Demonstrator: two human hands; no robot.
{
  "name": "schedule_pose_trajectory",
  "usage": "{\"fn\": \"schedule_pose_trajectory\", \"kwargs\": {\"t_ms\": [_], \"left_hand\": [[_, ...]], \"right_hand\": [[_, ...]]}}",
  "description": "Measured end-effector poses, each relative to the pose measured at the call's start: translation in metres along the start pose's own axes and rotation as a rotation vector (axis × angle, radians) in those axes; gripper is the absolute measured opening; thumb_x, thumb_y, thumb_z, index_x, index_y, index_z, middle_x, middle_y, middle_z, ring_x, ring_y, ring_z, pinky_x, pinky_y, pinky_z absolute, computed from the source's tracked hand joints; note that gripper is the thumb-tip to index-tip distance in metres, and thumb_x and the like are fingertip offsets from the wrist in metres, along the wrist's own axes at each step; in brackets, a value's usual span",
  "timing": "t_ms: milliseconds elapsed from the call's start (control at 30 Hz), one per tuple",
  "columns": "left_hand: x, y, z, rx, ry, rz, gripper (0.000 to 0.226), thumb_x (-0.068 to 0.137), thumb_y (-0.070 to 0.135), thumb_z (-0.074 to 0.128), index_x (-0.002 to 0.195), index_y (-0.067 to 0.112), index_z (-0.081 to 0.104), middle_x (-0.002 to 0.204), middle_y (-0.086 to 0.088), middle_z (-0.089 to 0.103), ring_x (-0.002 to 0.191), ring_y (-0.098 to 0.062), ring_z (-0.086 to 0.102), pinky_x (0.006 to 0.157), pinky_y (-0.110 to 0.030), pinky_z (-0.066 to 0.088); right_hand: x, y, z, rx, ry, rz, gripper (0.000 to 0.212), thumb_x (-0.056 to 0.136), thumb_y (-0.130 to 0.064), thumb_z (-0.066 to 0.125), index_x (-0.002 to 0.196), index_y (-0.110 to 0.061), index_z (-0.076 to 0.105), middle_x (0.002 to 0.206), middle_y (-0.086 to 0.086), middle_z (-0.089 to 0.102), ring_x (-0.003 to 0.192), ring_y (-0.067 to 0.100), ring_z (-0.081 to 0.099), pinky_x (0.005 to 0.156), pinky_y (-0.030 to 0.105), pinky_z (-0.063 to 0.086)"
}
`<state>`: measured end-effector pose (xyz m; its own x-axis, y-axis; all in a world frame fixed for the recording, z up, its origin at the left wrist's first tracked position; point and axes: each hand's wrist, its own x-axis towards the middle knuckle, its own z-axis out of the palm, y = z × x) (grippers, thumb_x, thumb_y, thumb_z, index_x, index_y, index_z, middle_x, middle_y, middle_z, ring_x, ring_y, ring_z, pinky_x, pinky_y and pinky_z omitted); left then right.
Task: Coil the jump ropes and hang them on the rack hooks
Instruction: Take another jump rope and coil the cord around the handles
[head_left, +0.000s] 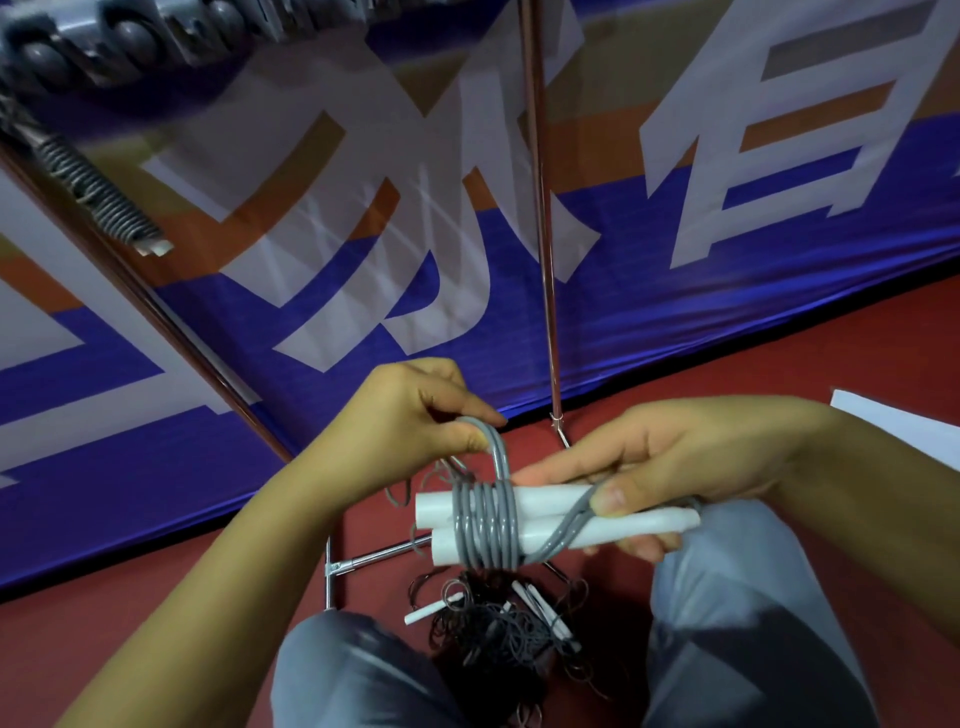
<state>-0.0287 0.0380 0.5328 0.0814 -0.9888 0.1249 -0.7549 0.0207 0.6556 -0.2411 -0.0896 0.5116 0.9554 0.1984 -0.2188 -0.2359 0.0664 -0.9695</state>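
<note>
Right hand (691, 467) grips 2 white handles (550, 525); left hand (421, 415), at 10 o'clock, pinches the grey cord (485, 525). Light, springy, probably slippery: keep tension, hold at the handles.

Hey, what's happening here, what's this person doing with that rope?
A person is winding a grey jump rope around its two white handles. The right hand grips the handles side by side, while the left hand pinches the loose loop of cord above the wraps. Several turns are already on. A tangled pile of more ropes lies on the red floor between the knees.
</note>
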Motion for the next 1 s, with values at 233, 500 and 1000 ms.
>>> {"fn": "schedule_pose_trajectory", "kwargs": {"t_ms": [233, 500, 1000], "left_hand": [[-0.004, 0.004, 0.002, 0.149, 0.038, 0.065, 0.013, 0.073, 0.011, 0.080, 0.083, 0.019, 0.079, 0.070, 0.011, 0.056, 0.066, -0.008, 0.059, 0.056, -0.009, 0.042], [-0.014, 0.013, 0.010, 0.217, 0.165, 0.033, 0.013, 0.073, 0.008, 0.076, 0.065, 0.016, 0.069, 0.069, 0.008, 0.054, 0.067, -0.011, 0.054, 0.056, -0.018, 0.041], [-0.037, 0.022, 0.037, -0.709, 0.209, -0.330, 0.021, 0.079, 0.025, 0.060, 0.084, 0.005, 0.061, 0.071, -0.009, 0.070, 0.044, -0.014, 0.043, 0.042, -0.019, 0.034]], "right_hand": [[0.006, -0.001, 0.005, -0.092, 0.131, 0.112, 0.038, 0.095, -0.010, 0.050, 0.129, -0.026, 0.054, 0.091, 0.006, 0.065, 0.063, 0.010, 0.062, 0.053, 0.017, 0.048], [0.017, 0.008, 0.016, -0.165, 0.432, 0.135, 0.015, 0.097, -0.010, 0.051, 0.110, -0.016, 0.052, 0.081, 0.007, 0.065, 0.061, 0.019, 0.061, 0.051, 0.024, 0.046], [0.032, 0.017, 0.037, -0.163, 0.794, -0.159, 0.041, 0.096, -0.002, 0.048, 0.113, -0.040, 0.047, 0.089, 0.001, 0.065, 0.065, 0.016, 0.061, 0.058, 0.026, 0.049]]}}
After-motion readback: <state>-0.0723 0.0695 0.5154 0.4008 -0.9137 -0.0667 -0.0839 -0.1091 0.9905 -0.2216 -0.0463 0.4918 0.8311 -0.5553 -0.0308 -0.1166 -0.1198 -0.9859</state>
